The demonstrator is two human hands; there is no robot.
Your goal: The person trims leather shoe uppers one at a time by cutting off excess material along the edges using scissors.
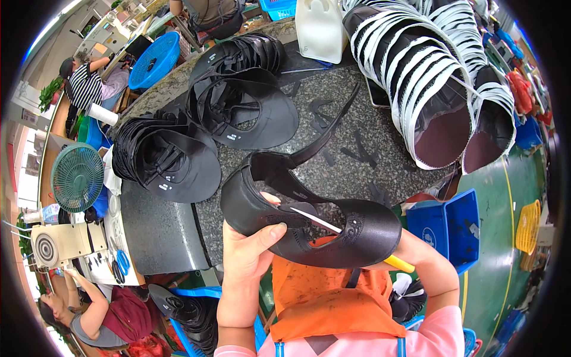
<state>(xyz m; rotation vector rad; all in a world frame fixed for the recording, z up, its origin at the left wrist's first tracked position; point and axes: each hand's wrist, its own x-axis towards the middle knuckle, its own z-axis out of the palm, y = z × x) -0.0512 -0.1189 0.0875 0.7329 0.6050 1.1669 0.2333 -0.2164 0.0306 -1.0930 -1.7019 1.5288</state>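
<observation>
A black leather shoe upper [369, 229] with a long loose strap [324, 134] is held up over the bench's near edge. My left hand [250, 247] is closed on its left side, thumb pressed on the outer face and fingers mostly hidden behind. Behind the toe part is my right hand [410, 247], its fingers covered by the upper. A yellow handle [399, 263] pokes out beside that wrist, in line with a pointed metal blade [315, 219] showing through the upper's opening. They look like one yellow-handled pointed tool in my right hand.
Nested black uppers [190, 166] lie on the speckled stone bench [232, 202], with black scraps [360, 152] about. Stacked white-edged pieces [437, 131] and a white plastic bottle [320, 30] stand farther back. Blue bin [458, 229] is at right; a co-worker [107, 315] sits at left.
</observation>
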